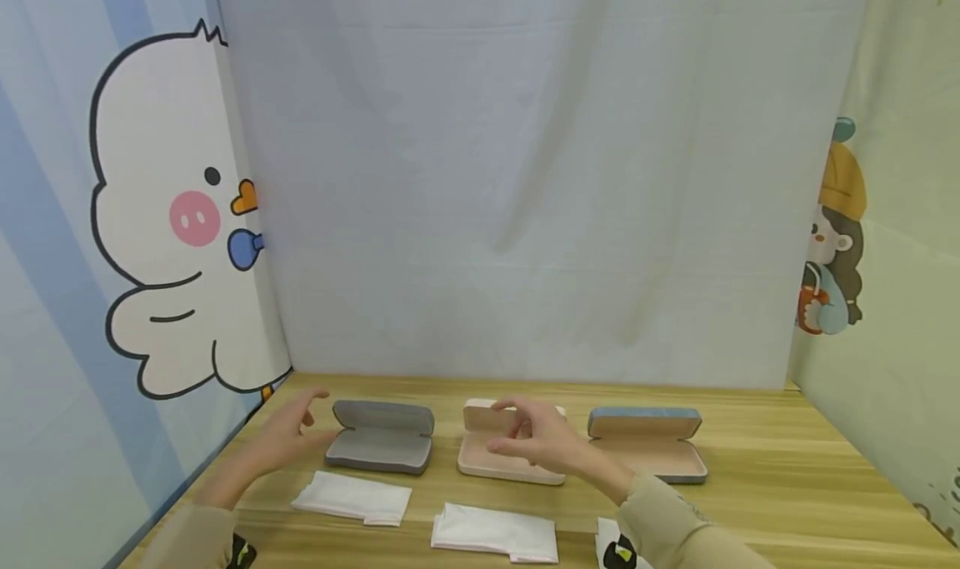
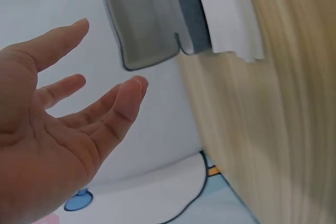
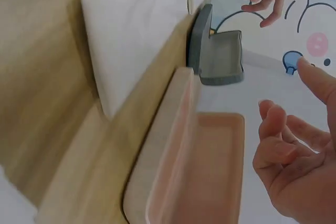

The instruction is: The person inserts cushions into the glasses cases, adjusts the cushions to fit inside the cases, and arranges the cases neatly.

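Three glasses cases stand with lids raised in a row: a grey one (image 1: 380, 450) at left, a white one with pink lining (image 1: 480, 461) in the middle, a blue-topped one (image 1: 647, 423) at right. My left hand (image 1: 279, 442) hovers just left of the grey case, fingers loosely bent and holding nothing; the left wrist view shows a gap between the fingertips and that case (image 2: 144, 22). Over the middle case is my right hand (image 1: 546, 442), partly hiding it. In the right wrist view this hand (image 3: 302, 156) holds nothing, its fingers apart from the case (image 3: 218, 166).
Folded white cloths lie in front of the cases: one at left (image 1: 352, 498), one in the middle (image 1: 495, 531), and one at right (image 1: 605, 540) partly behind the right sleeve. The wooden table (image 1: 787, 469) meets a white curtain (image 1: 525, 177) at the back.
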`<state>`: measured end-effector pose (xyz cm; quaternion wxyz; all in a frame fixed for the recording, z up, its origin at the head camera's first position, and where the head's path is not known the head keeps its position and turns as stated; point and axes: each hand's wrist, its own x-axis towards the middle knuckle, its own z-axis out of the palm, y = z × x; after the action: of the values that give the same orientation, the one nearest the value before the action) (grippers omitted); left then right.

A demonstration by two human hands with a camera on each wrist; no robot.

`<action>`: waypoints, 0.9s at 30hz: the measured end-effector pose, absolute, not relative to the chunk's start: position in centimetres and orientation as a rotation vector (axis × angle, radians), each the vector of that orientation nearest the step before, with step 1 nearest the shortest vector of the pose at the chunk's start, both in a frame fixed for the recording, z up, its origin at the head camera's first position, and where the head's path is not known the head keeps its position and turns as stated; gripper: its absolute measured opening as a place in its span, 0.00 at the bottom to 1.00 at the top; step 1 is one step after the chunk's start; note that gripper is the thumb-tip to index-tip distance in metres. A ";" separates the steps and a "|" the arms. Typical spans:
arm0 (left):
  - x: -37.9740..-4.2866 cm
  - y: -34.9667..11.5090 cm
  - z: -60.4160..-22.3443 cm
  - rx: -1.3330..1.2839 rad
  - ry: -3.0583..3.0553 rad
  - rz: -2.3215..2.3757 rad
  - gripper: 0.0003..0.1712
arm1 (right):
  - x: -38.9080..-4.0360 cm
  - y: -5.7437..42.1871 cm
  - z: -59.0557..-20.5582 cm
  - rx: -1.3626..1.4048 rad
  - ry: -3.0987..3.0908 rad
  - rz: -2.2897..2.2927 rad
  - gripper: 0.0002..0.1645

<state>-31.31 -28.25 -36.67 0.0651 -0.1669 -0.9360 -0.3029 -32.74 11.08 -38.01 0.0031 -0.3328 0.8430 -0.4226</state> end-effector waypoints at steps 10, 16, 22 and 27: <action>-30.2 -31.2 -38.7 -0.168 -3.083 -1.509 0.33 | -31.3 6.3 -40.0 -0.701 2.160 -1.660 0.22; -29.8 -31.8 -39.9 -0.050 -3.109 -1.582 0.30 | -30.7 3.4 -41.4 -0.587 2.006 -1.755 0.24; -29.4 -31.2 -40.6 -0.033 -3.097 -1.525 0.20 | -29.9 0.4 -42.9 -0.362 1.979 -1.811 0.22; -29.1 -30.1 -40.6 0.091 -3.089 -1.518 0.18 | -29.2 -1.6 -43.6 -0.248 1.964 -1.842 0.21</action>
<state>-29.13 -30.06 -40.56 -0.1503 0.0263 -0.8870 -0.4358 -29.25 -1.55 -43.62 0.2168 -0.0896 0.7091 -0.6650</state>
